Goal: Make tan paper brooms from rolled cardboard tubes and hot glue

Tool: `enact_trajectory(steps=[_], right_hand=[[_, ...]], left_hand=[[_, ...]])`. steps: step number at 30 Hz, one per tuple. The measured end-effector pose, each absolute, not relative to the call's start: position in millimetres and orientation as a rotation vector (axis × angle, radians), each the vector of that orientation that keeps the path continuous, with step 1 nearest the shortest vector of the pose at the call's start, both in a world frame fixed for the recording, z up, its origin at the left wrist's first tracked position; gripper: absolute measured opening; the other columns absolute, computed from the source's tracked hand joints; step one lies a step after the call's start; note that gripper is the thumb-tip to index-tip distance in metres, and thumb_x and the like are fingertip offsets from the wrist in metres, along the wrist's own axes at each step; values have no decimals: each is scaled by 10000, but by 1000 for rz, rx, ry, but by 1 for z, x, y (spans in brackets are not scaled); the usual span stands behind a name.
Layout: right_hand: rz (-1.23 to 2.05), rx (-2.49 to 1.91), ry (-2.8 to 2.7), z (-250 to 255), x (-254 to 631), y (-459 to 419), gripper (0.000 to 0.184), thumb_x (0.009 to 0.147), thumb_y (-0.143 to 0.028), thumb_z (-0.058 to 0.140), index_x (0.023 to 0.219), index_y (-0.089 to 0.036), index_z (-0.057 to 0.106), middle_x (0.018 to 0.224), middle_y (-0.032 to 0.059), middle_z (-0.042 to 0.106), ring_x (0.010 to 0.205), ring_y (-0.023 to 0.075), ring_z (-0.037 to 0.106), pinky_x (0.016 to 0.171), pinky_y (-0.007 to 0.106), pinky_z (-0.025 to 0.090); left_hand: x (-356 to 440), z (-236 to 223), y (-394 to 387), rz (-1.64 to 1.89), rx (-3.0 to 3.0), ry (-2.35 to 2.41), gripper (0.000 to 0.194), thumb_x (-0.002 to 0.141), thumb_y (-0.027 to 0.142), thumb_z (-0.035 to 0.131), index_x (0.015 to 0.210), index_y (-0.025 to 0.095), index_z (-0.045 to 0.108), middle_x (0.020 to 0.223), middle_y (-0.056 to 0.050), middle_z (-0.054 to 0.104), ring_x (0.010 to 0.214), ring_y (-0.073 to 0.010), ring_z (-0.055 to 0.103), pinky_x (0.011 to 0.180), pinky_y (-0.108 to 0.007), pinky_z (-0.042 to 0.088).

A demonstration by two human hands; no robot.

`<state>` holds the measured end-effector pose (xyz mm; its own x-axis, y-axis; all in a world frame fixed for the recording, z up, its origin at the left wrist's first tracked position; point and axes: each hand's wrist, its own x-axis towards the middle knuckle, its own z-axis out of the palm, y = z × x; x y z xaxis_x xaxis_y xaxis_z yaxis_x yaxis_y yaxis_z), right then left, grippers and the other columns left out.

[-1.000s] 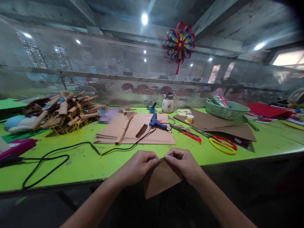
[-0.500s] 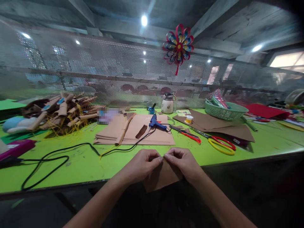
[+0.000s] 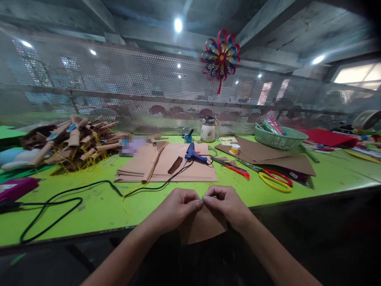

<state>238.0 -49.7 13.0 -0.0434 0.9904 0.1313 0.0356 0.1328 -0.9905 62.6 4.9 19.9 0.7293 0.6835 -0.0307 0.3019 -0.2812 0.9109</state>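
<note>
A piece of brown paper (image 3: 204,227) hangs down between my hands at the front edge of the table. My left hand (image 3: 181,207) pinches its top edge between thumb and forefinger. Close beside it, almost thumb to thumb, my right hand (image 3: 226,204) pinches the same edge. Fingers partly cover the paper's top. Beyond my hands, a blue glue gun (image 3: 195,153) lies on a stack of brown paper sheets (image 3: 193,174), next to a small pleated brown strip (image 3: 175,165) and a rolled paper bundle (image 3: 153,165).
Scissors with red and yellow handles (image 3: 275,180) and red-handled pliers (image 3: 235,169) lie to the right. A green basket (image 3: 279,139) and a white bottle (image 3: 208,131) stand behind. Paper rolls (image 3: 80,143) pile up at the left, near a black cable (image 3: 98,183).
Both hands keep their pinch on the brown paper, which now hangs slightly lower. The whole view has shifted a little, so the table things appear farther left.
</note>
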Motion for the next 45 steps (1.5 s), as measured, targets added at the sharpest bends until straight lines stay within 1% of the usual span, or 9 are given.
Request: enact_trajectory(steps=[5, 10, 15, 20, 25, 29, 33, 38, 45], right_hand=[[1083, -1207, -1323, 11, 237, -49, 329, 658, -434, 727, 616, -127, 616, 533, -30, 499, 503, 79, 385, 502, 222, 298], [1159, -1269, -1282, 8, 242, -48, 330, 621, -433, 758, 626, -120, 652, 510, -31, 508, 464, 67, 378, 453, 210, 265], [1128, -1274, -1279, 8, 244, -47, 326, 618, -423, 766, 625, -121, 646, 489, -30, 523, 433, 63, 396, 428, 204, 281], [1144, -1314, -1316, 9, 246, -48, 335, 643, -437, 742, 584, -129, 623, 399, -51, 465, 366, 55, 364, 381, 196, 260], [1169, -1313, -1361, 9, 248, -47, 371, 650, -475, 729, 573, -132, 612, 403, -53, 459, 353, 58, 390, 367, 189, 301], [1195, -1294, -1346, 7, 250, -45, 363, 654, -471, 732, 607, -124, 634, 418, -52, 461, 363, 61, 400, 381, 195, 324], [1231, -1164, -1353, 6, 257, -43, 327, 688, -428, 729, 684, -106, 671, 524, -24, 526, 466, 69, 444, 473, 208, 364], [1206, -1130, -1409, 11, 258, -43, 432, 783, -516, 613, 799, -91, 689, 588, 6, 556, 544, 90, 478, 541, 225, 372], [1140, -1239, -1418, 12, 243, -47, 448, 735, -513, 656, 534, -128, 545, 439, -48, 396, 423, 60, 313, 424, 217, 224]], left_hand=[[59, 20, 6, 428, 1899, 762, 364, 818, 469, 504, 730, 126, 590, 607, 38, 415, 571, -96, 348, 517, -206, 267], [55, 17, 7, 426, 1929, 764, 365, 809, 469, 500, 681, 132, 560, 585, 45, 353, 552, -92, 300, 505, -209, 243], [56, 16, 7, 439, 1902, 810, 362, 789, 480, 520, 655, 144, 530, 565, 51, 338, 535, -89, 282, 475, -211, 196], [55, 20, 6, 432, 1931, 805, 343, 786, 451, 523, 653, 136, 546, 556, 56, 328, 531, -88, 274, 483, -220, 199], [52, 21, 8, 408, 1947, 800, 346, 793, 451, 522, 651, 135, 540, 562, 56, 341, 536, -87, 288, 487, -217, 207], [50, 20, 10, 414, 1912, 775, 358, 795, 466, 520, 648, 139, 519, 561, 58, 333, 537, -86, 289, 484, -209, 212], [49, 22, 11, 416, 1920, 782, 358, 799, 475, 515, 664, 144, 518, 569, 53, 345, 538, -88, 299, 474, -204, 210], [49, 21, 12, 432, 1912, 779, 365, 790, 484, 524, 663, 142, 520, 579, 46, 367, 548, -91, 315, 479, -199, 220], [50, 20, 10, 458, 1846, 750, 343, 805, 448, 528, 655, 141, 505, 569, 55, 337, 537, -82, 284, 484, -207, 205]])
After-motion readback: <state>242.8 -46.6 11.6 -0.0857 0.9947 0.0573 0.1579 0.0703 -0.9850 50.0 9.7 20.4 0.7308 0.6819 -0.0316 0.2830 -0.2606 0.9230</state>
